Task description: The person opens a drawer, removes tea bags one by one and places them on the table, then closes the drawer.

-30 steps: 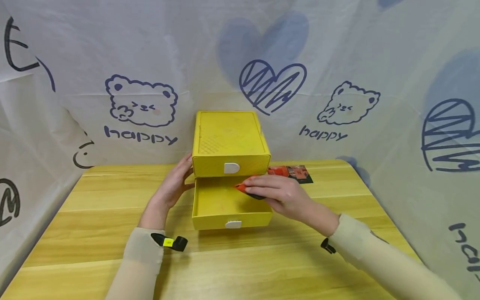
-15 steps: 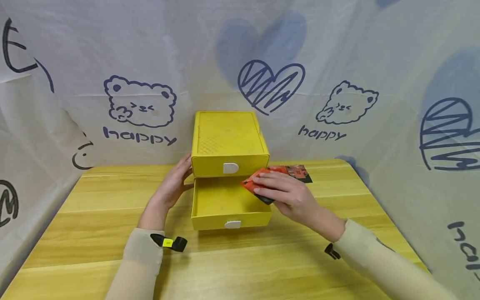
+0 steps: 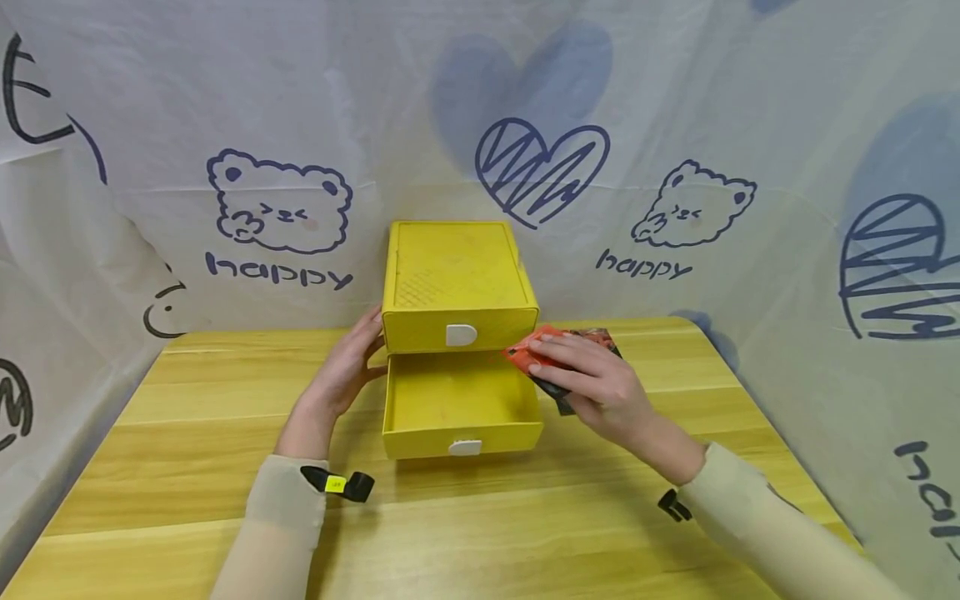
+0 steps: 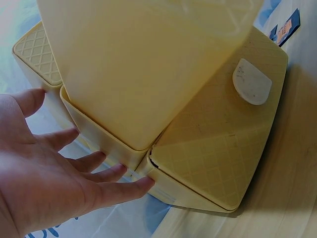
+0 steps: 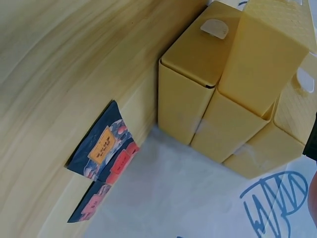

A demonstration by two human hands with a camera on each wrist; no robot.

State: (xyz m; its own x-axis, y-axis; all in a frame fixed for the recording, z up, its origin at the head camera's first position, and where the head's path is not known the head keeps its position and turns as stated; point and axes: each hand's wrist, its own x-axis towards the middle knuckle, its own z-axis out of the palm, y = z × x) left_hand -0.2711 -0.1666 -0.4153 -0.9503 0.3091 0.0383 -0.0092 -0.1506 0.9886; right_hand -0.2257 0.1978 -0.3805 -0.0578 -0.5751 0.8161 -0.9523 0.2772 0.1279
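Observation:
A yellow drawer unit (image 3: 459, 262) stands on the wooden table, its middle drawer (image 3: 423, 444) pulled well out. No object shows inside that drawer. My left hand (image 3: 348, 362) rests against the unit's left side, its fingers spread and fairly straight in the left wrist view, fingertips at the seams between tiers. My right hand (image 3: 607, 387) pinches a red and black packet (image 3: 531, 350) just right of the drawer. Only a sliver of that hand (image 5: 313, 196) enters the right wrist view. Below and behind it lie black packets with red printing (image 3: 600, 337), partly covered by the hand.
In the right wrist view, a dark packet with an orange label (image 5: 101, 146) lies beside others with red and pink labels (image 5: 91, 204). White handles (image 3: 461, 335) mark the drawer fronts. A white printed cloth (image 3: 420, 100) hangs close behind the table (image 3: 225, 467).
My right hand has drawn back rightward from over the drawer with the red and black packet, to above the packets on the table. The left hand has stayed in place.

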